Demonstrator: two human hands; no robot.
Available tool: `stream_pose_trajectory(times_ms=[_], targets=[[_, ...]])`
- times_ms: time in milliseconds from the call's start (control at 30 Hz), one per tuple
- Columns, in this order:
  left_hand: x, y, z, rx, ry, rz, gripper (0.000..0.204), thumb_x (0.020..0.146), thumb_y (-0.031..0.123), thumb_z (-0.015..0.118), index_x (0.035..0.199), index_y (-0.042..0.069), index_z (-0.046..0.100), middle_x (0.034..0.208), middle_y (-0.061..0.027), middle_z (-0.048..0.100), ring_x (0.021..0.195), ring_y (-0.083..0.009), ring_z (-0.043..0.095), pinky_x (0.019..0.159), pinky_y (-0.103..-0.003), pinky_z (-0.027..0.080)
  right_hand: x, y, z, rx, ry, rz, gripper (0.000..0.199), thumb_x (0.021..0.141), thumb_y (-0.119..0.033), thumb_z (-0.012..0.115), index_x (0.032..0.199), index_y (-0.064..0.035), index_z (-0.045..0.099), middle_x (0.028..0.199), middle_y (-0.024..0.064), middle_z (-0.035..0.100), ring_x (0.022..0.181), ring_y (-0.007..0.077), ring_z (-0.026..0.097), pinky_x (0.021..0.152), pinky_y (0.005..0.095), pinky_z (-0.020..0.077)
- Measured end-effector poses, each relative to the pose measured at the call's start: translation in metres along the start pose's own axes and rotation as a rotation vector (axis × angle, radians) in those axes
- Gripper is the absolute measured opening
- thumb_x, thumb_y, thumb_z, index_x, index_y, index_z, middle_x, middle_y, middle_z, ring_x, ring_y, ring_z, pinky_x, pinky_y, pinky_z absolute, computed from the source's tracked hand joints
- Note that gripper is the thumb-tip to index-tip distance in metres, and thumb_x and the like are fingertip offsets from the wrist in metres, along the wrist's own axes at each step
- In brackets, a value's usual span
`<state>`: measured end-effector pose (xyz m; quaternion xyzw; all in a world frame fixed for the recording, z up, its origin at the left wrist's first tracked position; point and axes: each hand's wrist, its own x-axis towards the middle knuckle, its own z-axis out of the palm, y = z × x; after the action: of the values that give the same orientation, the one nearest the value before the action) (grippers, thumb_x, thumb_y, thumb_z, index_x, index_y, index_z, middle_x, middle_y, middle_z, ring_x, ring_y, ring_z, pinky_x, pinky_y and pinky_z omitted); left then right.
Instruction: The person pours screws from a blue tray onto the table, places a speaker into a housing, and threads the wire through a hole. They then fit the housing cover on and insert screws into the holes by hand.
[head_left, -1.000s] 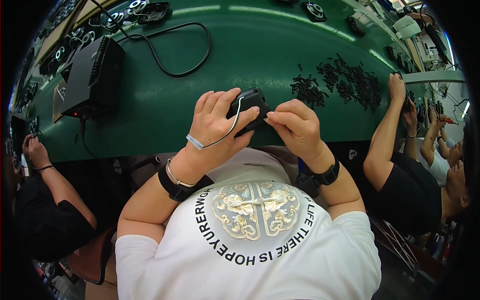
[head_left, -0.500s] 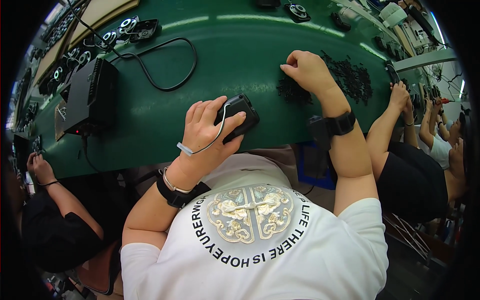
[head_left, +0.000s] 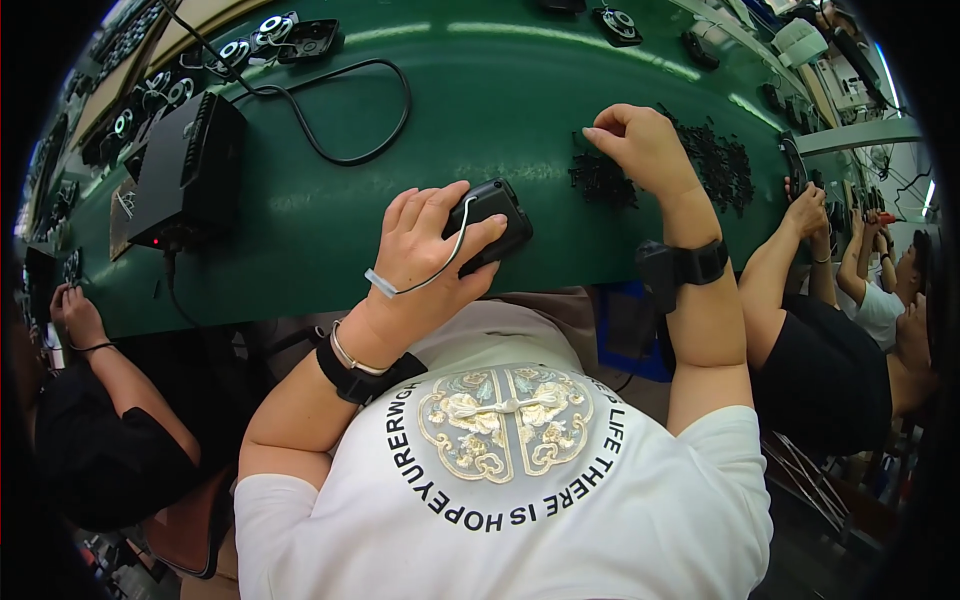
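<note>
My left hand (head_left: 425, 240) is wrapped over a black plastic case (head_left: 505, 225) with rounded corners, holding it just above the green table's front edge. A white wire (head_left: 462, 235) runs from the case across the back of this hand and ends in a small pale connector (head_left: 381, 284). My right hand (head_left: 645, 150) is closed in a pinch, its thumb and forefinger above a pile of small black screws (head_left: 602, 182). A tiny dark piece, apparently one of these screws, shows at the fingertips. More screws (head_left: 725, 165) lie spread out to the right of that hand.
A black power box (head_left: 190, 170) with a red light stands at left, its black cable (head_left: 385, 150) looped on the green table (head_left: 480, 110). Open cases with speakers (head_left: 272, 32) lie at the far left, another speaker (head_left: 618, 25) at the back. Co-workers' hands (head_left: 805, 210) (head_left: 78, 315) work on both sides.
The view has shifted slightly. My right hand has drawn a little to the right over the pile, with a dark speck now at its fingertips. My left hand keeps its hold on the case.
</note>
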<state>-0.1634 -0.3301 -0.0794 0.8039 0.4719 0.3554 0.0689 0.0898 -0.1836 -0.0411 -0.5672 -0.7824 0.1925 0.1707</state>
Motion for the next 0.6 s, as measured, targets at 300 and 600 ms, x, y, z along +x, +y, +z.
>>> stream_pose_trajectory(times_ms=[300, 600], targets=[[0.002, 0.002, 0.000, -0.004, -0.016, 0.000, 0.052, 0.060, 0.016, 0.080, 0.111, 0.020, 0.067, 0.120, -0.0191, 0.058, 0.107, -0.0354, 0.056, 0.098, -0.048, 0.041, 0.022, -0.011, 0.015, -0.291, -0.143, -0.146, 0.024, 0.083, -0.021, 0.067, 0.086, 0.0022, 0.068, 0.075, 0.0107, 0.067, 0.071, 0.0186, 0.064, 0.068, 0.0285, 0.0511], [0.000, 0.003, 0.001, 0.009, -0.039, -0.040, 0.052, 0.061, 0.018, 0.079, 0.112, 0.022, 0.067, 0.121, -0.0166, 0.058, 0.109, -0.0322, 0.056, 0.101, -0.049, 0.037, -0.081, -0.065, 0.037, 0.691, -0.131, -0.540, 0.012, 0.079, 0.001, 0.072, 0.090, -0.0049, 0.069, 0.085, 0.0040, 0.061, 0.079, 0.0185, 0.058, 0.070, 0.0286, 0.0463]])
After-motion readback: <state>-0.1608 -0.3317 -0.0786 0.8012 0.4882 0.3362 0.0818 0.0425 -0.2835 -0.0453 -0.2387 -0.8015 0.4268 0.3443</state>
